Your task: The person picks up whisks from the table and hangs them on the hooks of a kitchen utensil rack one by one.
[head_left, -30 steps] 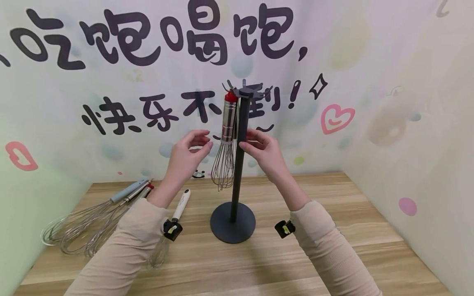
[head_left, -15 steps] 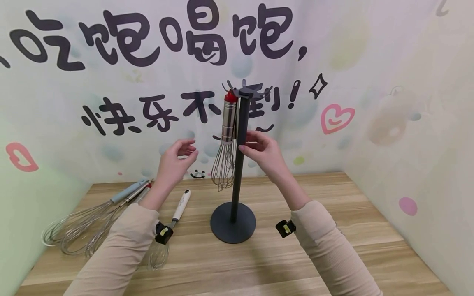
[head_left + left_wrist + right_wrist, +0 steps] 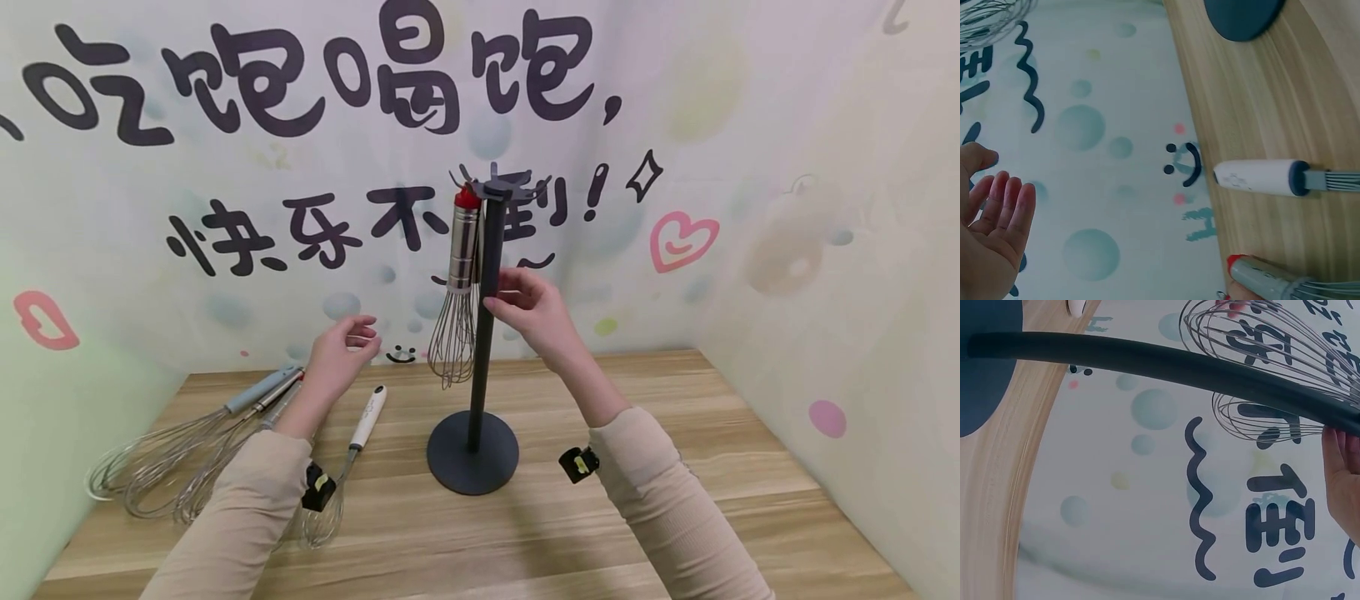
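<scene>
My right hand [image 3: 532, 317] holds the upright pole of a dark whisk stand [image 3: 483, 367], thumb in front and fingers partly hidden behind it. A whisk with a steel handle and red end [image 3: 463, 250] hangs from a hook on the stand's left. Behind it, a second whisk [image 3: 1247, 425] shows in the right wrist view. Left of the stand, my left hand [image 3: 341, 354] hovers with nothing in it, its fingers loosely bent. Below lies a white-handled whisk [image 3: 367, 417]. The left forearm partly covers a red-ended whisk [image 3: 1263, 275], clearer in the left wrist view.
At the table's left lie a blue-handled whisk [image 3: 258, 392] and a steel-handled whisk [image 3: 277, 390], their wire loops overlapping. The wooden table [image 3: 637, 492] meets a printed wall [image 3: 337, 167] behind and on both sides. The stand's round base [image 3: 472, 475] sits mid-table.
My left hand has moved away from the hanging whisk, leftward and down toward the table. My right hand stays at the pole. The hanging whisk and the stand look unmoved.
</scene>
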`<control>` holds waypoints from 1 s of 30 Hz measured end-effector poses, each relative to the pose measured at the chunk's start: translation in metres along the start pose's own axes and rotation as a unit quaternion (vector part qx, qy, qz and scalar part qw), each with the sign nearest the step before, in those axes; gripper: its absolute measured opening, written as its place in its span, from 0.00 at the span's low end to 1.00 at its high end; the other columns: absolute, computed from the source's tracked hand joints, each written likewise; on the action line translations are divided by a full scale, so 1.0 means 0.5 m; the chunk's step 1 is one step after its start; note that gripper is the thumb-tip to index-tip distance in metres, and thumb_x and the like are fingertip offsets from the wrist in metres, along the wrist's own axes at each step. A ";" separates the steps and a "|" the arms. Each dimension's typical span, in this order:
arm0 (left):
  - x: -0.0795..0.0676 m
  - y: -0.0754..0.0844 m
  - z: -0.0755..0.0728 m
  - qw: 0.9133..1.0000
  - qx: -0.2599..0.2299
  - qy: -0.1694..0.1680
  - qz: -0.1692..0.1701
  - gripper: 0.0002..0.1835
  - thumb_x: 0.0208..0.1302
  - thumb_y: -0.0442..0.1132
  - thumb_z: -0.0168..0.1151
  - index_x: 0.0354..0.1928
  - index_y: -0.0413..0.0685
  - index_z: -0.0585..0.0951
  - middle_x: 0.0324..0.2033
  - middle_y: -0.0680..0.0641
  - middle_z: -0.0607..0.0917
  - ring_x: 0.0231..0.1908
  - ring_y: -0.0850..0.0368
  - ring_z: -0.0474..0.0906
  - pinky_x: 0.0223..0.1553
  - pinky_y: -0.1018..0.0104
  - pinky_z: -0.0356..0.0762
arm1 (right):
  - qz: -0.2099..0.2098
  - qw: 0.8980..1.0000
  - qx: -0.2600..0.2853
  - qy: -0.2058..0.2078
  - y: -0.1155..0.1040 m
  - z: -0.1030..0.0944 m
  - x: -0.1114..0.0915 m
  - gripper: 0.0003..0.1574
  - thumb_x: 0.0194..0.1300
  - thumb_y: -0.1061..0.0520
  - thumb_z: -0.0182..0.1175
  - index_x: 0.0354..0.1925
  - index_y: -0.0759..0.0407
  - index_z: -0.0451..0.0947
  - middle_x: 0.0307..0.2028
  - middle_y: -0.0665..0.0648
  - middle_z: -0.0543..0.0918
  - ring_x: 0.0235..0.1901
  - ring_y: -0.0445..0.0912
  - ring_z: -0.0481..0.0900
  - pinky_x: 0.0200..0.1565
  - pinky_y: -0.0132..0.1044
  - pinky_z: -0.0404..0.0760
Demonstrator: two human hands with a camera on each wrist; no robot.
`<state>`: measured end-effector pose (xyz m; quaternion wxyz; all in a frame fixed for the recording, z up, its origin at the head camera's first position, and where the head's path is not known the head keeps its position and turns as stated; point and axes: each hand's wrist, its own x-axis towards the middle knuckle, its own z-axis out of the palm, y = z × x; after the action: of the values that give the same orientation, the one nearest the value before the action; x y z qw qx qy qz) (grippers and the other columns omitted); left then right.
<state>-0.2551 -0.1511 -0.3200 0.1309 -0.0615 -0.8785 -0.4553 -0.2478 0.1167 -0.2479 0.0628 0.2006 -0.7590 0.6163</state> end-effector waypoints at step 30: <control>-0.027 -0.106 0.043 0.990 0.102 -0.083 -0.044 0.22 0.64 0.34 0.54 0.60 0.33 0.71 0.52 0.31 0.79 0.52 0.37 0.77 0.51 0.48 0.78 | -0.019 1.000 0.006 0.007 0.008 0.003 0.005 0.23 0.63 0.67 0.59 0.57 0.67 0.71 0.48 0.61 0.78 0.46 0.44 0.78 0.46 0.27 0.79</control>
<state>-0.2581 -0.1639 -0.3771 0.0431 -0.0462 -0.9299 -0.3623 -0.2513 0.1154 -0.2513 0.0786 0.2105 -0.7507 0.6212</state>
